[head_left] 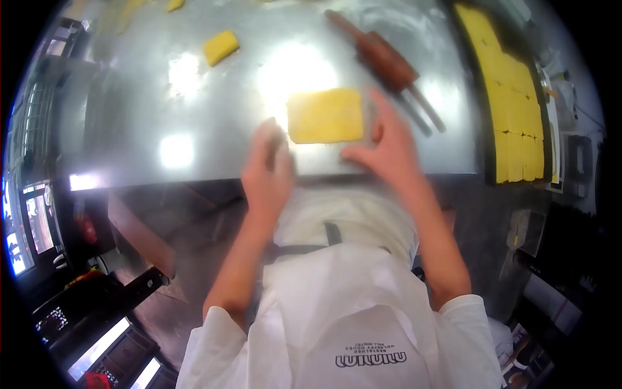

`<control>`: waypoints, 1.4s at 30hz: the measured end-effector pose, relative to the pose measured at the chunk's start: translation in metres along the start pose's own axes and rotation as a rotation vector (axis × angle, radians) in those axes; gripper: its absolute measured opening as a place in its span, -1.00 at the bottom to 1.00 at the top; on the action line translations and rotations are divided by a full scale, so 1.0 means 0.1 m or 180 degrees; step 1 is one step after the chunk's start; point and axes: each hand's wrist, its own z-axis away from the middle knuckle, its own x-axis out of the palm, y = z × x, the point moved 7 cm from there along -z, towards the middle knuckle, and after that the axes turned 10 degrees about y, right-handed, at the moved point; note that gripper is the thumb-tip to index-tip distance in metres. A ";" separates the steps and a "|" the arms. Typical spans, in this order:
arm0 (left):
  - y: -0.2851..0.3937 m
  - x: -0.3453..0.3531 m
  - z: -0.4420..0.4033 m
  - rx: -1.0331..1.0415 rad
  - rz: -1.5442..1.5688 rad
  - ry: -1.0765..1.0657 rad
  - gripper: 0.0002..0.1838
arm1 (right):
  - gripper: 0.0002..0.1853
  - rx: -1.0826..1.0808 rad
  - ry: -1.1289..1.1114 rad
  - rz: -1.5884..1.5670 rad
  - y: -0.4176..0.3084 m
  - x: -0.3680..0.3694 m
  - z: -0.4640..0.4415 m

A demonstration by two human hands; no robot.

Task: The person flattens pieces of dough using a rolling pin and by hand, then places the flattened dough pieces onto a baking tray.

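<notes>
A flat yellow rectangle of dough (325,117) lies on the metal table close to its front edge. My left hand (267,162) is just beside its left side, smeared by motion, with thumb and fingers apart and nothing visible in them. At the dough's right side is my right hand (387,144), its thumb spread away from the fingers. Those fingertips are near the dough's edge; whether they touch it I cannot tell. Beyond my right hand, a brown wooden rolling pin (387,61) rests at a slant.
A smaller, thicker yellow dough piece (221,48) sits farther back on the metal table (129,129). Another bit of dough (175,5) shows at the far edge. To the right, a dark tray (484,123) holds several yellow dough pieces in rows.
</notes>
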 end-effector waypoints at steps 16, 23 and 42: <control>0.00 0.63 -0.72 0.0367 -0.1247 -0.0208 -0.72 | -0.75 0.0003 0.1311 -0.0673 0.48 -0.36 0.37; -0.05 0.66 -0.67 0.0406 -0.1456 -0.0603 -0.72 | -0.76 0.0671 0.0993 -0.1748 0.55 -0.36 0.37; 1.28 0.69 0.03 0.0399 -0.0166 -0.1030 -0.71 | -0.44 0.3284 -0.0730 -0.5997 0.35 -0.31 0.62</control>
